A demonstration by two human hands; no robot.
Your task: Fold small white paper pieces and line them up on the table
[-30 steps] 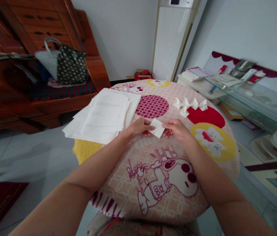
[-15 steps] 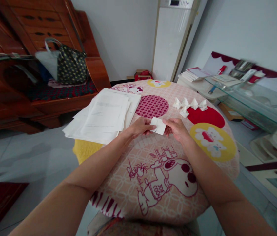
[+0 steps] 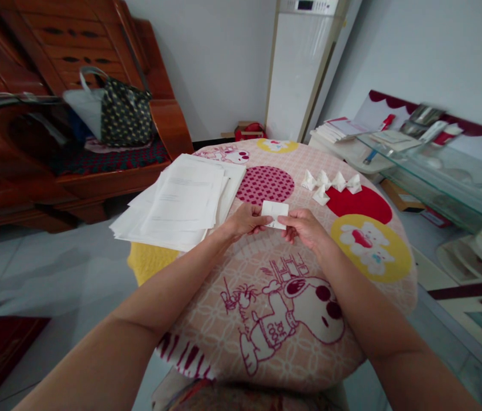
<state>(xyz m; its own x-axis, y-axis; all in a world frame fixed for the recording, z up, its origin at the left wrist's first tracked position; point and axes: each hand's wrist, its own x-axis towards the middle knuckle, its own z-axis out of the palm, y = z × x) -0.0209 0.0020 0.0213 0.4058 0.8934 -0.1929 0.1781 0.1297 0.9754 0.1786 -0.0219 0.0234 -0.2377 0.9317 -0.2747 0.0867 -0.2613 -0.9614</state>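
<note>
Above the middle of the round table, a small folded square of white paper (image 3: 275,210) is held between both hands. My left hand (image 3: 246,220) pinches its left edge, thumb on top. My right hand (image 3: 304,225) grips the lower right corner between thumb and fingers. Faint creases and a little dark print show on the paper. Beyond my right hand stand several small folded white paper pieces (image 3: 321,195) with pointed tops. To the left of my left hand lies a loose stack of printed white sheets (image 3: 185,197).
A pink patterned cloth (image 3: 232,337) covers the table. On the right is a glass-topped shelf unit (image 3: 441,171) with papers and metal containers. A wooden bench (image 3: 172,125) carrying a dotted bag (image 3: 125,111) stands at left, and a tall white cabinet-like unit (image 3: 296,74) behind.
The paper square has turned so its edges sit straighter. My right hand has shifted from its upper right corner to the lower right one.
</note>
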